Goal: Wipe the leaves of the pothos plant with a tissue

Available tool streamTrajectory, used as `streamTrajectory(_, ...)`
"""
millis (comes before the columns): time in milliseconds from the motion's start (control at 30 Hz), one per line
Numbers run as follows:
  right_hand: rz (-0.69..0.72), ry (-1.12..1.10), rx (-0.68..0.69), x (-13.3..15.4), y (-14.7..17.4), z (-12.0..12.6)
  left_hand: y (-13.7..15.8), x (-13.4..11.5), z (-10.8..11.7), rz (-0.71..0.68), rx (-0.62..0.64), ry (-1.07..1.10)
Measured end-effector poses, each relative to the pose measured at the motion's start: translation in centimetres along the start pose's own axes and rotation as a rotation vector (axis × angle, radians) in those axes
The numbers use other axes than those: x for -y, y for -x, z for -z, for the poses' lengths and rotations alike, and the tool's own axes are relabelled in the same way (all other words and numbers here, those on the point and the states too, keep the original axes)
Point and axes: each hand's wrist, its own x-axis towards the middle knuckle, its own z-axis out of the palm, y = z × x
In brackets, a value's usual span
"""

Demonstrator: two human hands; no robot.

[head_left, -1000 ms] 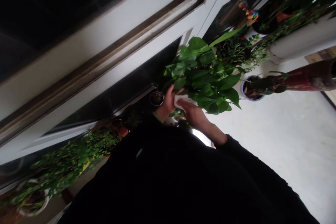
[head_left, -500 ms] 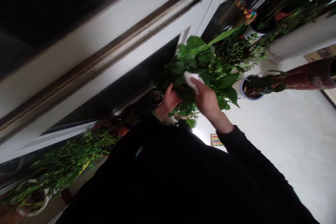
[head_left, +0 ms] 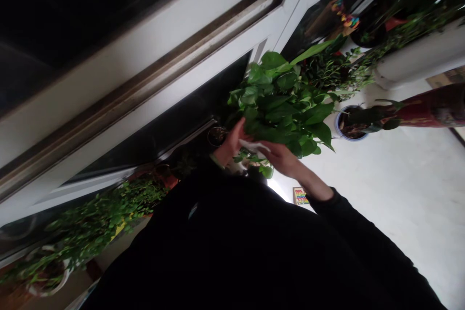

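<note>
A leafy green potted plant (head_left: 283, 106) with broad glossy leaves stands in front of me by the window. My right hand (head_left: 281, 157) is closed on a crumpled white tissue (head_left: 254, 146), low at the plant's near side. Just left of it, my left hand (head_left: 230, 144) is at the plant's lower left edge, thumb up, with a dark leaf (head_left: 252, 126) between its thumb and fingers. The tissue reaches across to the left palm. The left fingertips are partly hidden by foliage and tissue.
A white window frame (head_left: 152, 101) runs diagonally at left. A small pot (head_left: 217, 135) sits beside my left hand. A blue-rimmed pot (head_left: 351, 123) stands right of the plant. More plants (head_left: 105, 208) line the lower left. A colourful beaded frame (head_left: 300, 195) lies on the pale floor (head_left: 392, 193).
My right hand has moved down and toward me with the tissue, from over the leaves to beside my left hand. The left hand has stayed nearly in place.
</note>
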Motion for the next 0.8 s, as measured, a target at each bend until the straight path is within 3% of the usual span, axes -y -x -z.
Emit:
streamTrajectory(67,-0.076,-0.17,-0.108,-0.2,0.0,2.1,-0.4,0.0,0.3,-0.052,-0.1,-0.071)
streamTrajectory(167,-0.124,-0.309,-0.394,-0.7,-0.3,4.4,-0.4,0.0,0.8,-0.178,-0.217,-0.173)
streamTrajectory(233,-0.097,-0.291,-0.578,-0.5,-0.8,5.3,-0.2,-0.3,0.8,-0.279,-0.277,-0.216)
streamTrajectory(300,-0.036,-0.192,-0.676,0.2,-1.7,5.4,0.0,-0.7,0.6,-0.373,-0.344,-0.253)
streamTrajectory(367,0.039,-0.066,-0.672,0.9,-3.0,4.9,0.2,-1.3,0.0,-0.433,-0.348,-0.275)
streamTrajectory(433,0.098,0.062,-0.606,1.2,-4.6,3.7,0.3,-1.7,-1.0,-0.437,-0.265,-0.244)
streamTrajectory(600,0.108,0.36,-0.384,-0.4,-8.2,-1.4,0.5,-2.0,-3.2,-0.266,-0.117,0.027)
streamTrajectory(700,0.055,0.403,-0.266,-1.2,-8.0,-4.2,0.9,-1.8,-3.3,-0.226,-0.073,0.082)
streamTrajectory(800,0.088,0.356,-0.234,-0.8,-6.4,-5.5,1.1,-1.8,-2.7,-0.218,-0.053,0.102)
